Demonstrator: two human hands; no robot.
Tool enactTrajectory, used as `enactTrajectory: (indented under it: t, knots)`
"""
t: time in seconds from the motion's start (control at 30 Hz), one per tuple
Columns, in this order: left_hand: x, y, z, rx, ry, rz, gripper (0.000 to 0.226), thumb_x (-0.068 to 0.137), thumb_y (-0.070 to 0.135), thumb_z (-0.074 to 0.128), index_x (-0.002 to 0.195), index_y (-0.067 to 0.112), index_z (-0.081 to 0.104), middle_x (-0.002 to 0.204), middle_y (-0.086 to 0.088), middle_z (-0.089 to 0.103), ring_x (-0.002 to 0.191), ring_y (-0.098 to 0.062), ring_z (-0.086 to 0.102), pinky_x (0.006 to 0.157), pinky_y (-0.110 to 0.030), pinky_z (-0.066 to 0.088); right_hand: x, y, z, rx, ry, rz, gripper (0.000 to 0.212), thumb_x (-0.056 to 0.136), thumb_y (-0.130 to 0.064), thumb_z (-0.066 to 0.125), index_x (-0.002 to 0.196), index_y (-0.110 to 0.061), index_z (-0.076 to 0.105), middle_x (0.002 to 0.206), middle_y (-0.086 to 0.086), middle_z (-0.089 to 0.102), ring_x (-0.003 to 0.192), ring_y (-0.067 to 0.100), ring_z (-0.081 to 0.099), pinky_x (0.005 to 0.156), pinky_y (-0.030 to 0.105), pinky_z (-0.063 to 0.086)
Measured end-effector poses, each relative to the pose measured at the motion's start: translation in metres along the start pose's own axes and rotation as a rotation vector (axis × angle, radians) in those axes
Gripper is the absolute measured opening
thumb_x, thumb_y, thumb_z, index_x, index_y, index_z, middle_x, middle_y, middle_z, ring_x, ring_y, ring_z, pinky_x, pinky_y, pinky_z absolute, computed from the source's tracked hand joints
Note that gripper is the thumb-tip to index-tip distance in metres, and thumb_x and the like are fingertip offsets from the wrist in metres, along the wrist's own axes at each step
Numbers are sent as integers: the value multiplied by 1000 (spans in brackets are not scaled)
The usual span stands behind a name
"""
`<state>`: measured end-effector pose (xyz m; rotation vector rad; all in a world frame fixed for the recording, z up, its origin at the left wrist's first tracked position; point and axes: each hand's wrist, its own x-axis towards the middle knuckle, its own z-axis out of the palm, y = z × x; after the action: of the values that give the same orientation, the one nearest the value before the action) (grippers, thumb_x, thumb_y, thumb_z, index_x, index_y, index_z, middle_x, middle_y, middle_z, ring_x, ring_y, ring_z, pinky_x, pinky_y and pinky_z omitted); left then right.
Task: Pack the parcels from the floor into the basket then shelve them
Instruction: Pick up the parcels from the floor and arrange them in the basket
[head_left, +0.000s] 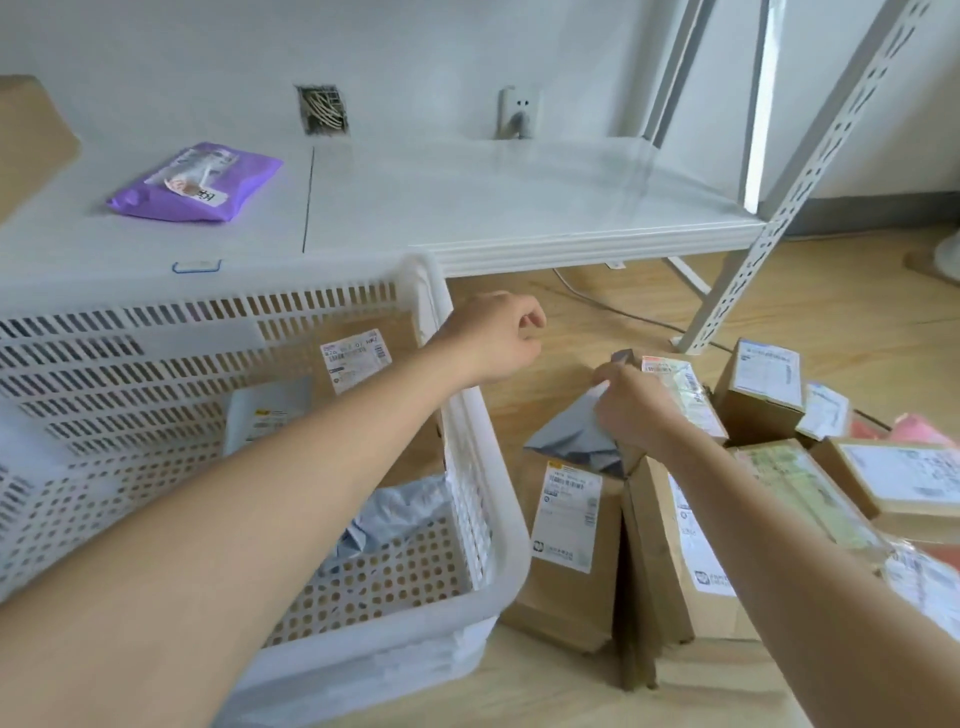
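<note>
A white slotted plastic basket stands on the floor at the left, holding a brown box, a white parcel and a grey bag. My left hand hovers over the basket's right rim, fingers curled, holding nothing. My right hand pinches the top of a grey poly-bag parcel in the pile of parcels on the floor. Two tall brown cardboard parcels with white labels stand below it.
A low white shelf runs behind the basket, with a purple parcel on it. Slotted shelf uprights rise at the right. More labelled boxes and a pink packet lie at the right on the wooden floor. A cable crosses the floor.
</note>
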<state>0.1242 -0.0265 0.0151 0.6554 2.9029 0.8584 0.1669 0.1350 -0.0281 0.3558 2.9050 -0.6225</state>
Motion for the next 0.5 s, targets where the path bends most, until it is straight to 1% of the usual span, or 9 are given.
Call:
enactTrajectory:
  t: [0.03, 0.1, 0.17, 0.23, 0.27, 0.3, 0.33, 0.43, 0.5]
  knots:
    - [4, 7, 8, 27, -71, -23, 30, 86, 23, 51, 114, 24, 60, 113, 2, 56, 105, -18, 52, 78, -22, 35, 0, 8, 7, 23, -35, 24, 42, 87, 0, 38, 127, -9, 48, 120, 19, 56, 97, 30, 54, 65, 28, 44]
    - [12, 22, 27, 89, -238, -88, 22, 86, 19, 49, 104, 26, 59, 99, 0, 51, 90, -22, 49, 71, -25, 36, -2, 23, 24, 54, -106, 61, 41, 88, -2, 40, 129, -5, 45, 126, 19, 53, 111, 33, 52, 85, 32, 43]
    - [20, 32, 47, 166, -354, -159, 17, 86, 13, 46, 98, 17, 58, 98, -7, 54, 87, -25, 50, 69, -29, 40, -6, 35, 42, 58, -188, 91, 44, 90, -2, 39, 133, -5, 40, 130, 18, 50, 117, 32, 50, 91, 32, 42]
    - [26, 36, 67, 197, -415, -231, 27, 86, 10, 43, 105, 6, 62, 101, -18, 59, 93, -28, 58, 64, -27, 41, -11, 44, 59, 73, -263, 109, 48, 90, -4, 39, 138, -6, 35, 136, 16, 46, 122, 31, 46, 90, 30, 40]
    - [27, 35, 76, 205, -440, -266, 26, 86, 8, 41, 101, 2, 61, 98, -23, 57, 92, -27, 58, 60, -26, 39, -14, 48, 67, 82, -294, 109, 49, 91, -5, 39, 139, -6, 32, 138, 16, 43, 125, 30, 44, 93, 30, 39]
    - [28, 34, 85, 216, -459, -301, 24, 86, 7, 39, 98, 3, 60, 95, -20, 57, 91, -27, 58, 61, -26, 40, -15, 51, 73, 87, -324, 109, 50, 91, -6, 39, 140, -5, 29, 139, 17, 41, 127, 30, 41, 96, 30, 37]
    - [29, 32, 93, 220, -460, -343, 25, 87, 7, 39, 101, 4, 59, 102, -16, 58, 95, -28, 57, 67, -28, 44, -16, 54, 80, 87, -352, 112, 51, 91, -7, 39, 141, -4, 25, 140, 18, 40, 128, 30, 40, 98, 31, 37]
    - [31, 20, 119, 149, -381, -518, 32, 88, 8, 41, 118, 3, 53, 122, -17, 54, 107, -31, 55, 80, -32, 46, -16, 63, 95, 68, -425, 139, 56, 92, -10, 37, 144, -3, 15, 137, 20, 40, 124, 30, 43, 92, 31, 39]
    - [30, 13, 140, 64, -323, -643, 44, 89, 9, 43, 133, 5, 41, 132, -18, 46, 116, -33, 49, 91, -34, 45, -14, 68, 101, 56, -455, 169, 56, 93, -11, 37, 143, -1, 14, 137, 21, 39, 123, 31, 44, 88, 31, 39]
